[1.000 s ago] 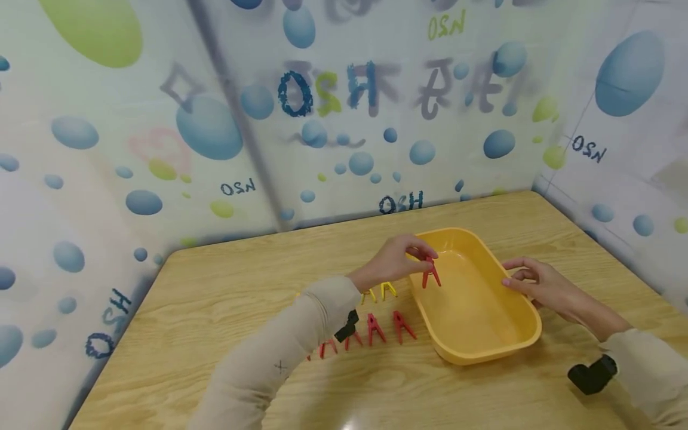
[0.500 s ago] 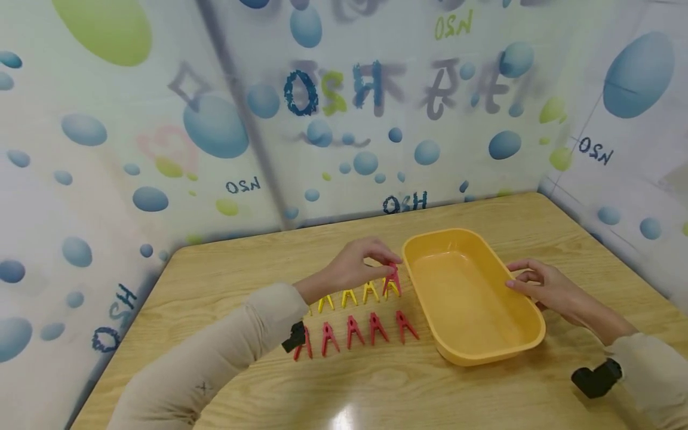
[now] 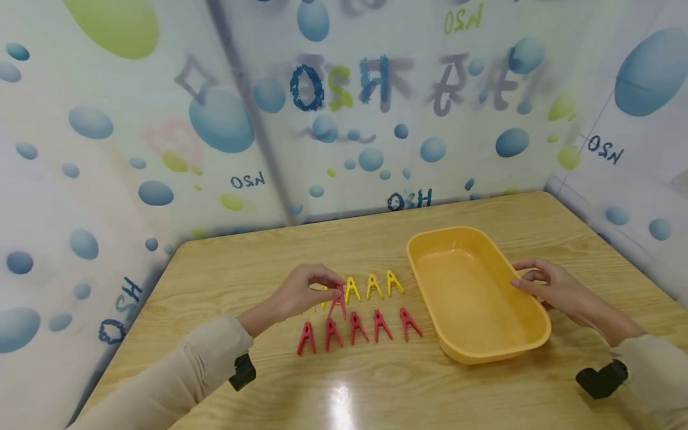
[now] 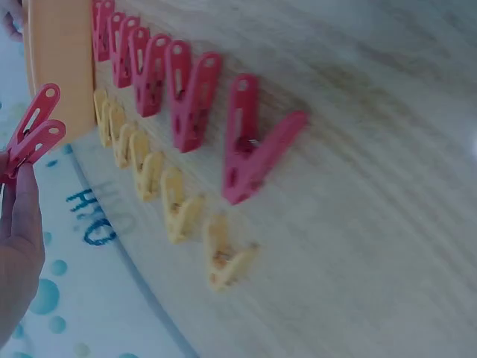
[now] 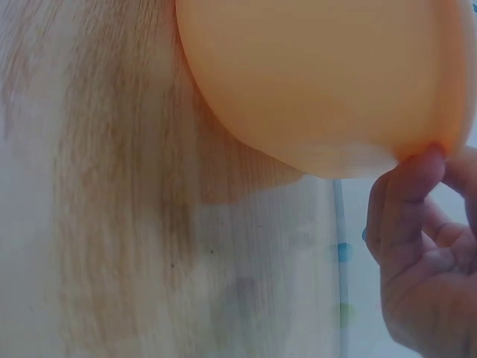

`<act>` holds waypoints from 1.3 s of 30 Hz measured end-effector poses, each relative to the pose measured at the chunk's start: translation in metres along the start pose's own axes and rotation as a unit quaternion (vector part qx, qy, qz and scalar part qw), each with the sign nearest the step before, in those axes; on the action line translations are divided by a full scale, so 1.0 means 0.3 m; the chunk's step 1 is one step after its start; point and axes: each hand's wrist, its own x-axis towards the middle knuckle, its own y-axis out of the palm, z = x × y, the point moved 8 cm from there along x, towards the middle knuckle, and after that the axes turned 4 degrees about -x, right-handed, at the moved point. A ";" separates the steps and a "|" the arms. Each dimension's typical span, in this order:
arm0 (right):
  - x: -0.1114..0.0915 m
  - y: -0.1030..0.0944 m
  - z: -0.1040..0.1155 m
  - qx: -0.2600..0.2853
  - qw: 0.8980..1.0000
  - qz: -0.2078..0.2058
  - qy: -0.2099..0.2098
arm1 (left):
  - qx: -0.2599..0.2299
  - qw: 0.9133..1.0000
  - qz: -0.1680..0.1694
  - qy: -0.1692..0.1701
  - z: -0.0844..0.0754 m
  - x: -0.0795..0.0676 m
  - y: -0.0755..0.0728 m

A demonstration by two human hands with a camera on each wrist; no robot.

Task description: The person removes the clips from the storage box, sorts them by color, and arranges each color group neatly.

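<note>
My left hand [image 3: 298, 294] pinches a red clothespin [image 4: 36, 134] between thumb and fingertips, raised over the rows on the table. In the head view it overlaps part of the yellow row. Several more red clothespins [image 3: 357, 328] lie in a line below it. Beyond them runs a line of yellow clothespins [image 3: 373, 286], some partly hidden by the hand. At the right, my right hand [image 3: 559, 294] grips the long side rim of a yellow plastic basin [image 3: 473, 358], with the thumb on the rim. Nothing lies inside the basin.
The wooden table [image 3: 408, 394] meets a wall sheet [image 3: 344, 161] printed with blue and green bubbles at its back edge. The basin stands just right of both clothespin rows. Black wrist cameras [image 3: 602, 378] are strapped to both sleeves.
My left hand has moved left with the red clothespin, from over the basin's left side to the clothespin rows. My right hand has stayed on the basin rim.
</note>
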 end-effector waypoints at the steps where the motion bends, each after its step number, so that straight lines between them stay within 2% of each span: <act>1: 0.000 0.001 0.001 0.001 1.000 0.000 0.000 | -0.006 1.000 -0.005 -0.007 0.017 -0.013 -0.007; 12: -0.002 0.003 0.001 0.005 1.000 -0.003 0.000 | -0.044 0.995 -0.061 -0.058 0.148 -0.135 -0.111; 20: -0.004 0.004 0.003 0.002 1.000 -0.004 0.000 | -0.054 0.990 -0.071 -0.112 0.237 -0.223 -0.163; 28: -0.002 -0.001 0.008 -0.004 1.000 -0.001 0.001 | -0.063 0.981 -0.083 -0.165 0.333 -0.282 -0.153; 34: 0.000 0.002 0.004 -0.005 1.000 0.001 0.006 | -0.076 0.976 -0.093 -0.184 0.382 -0.298 -0.139; 39: -0.001 0.002 0.005 -0.007 1.000 -0.001 0.006 | -0.080 0.976 -0.089 -0.183 0.394 -0.304 -0.127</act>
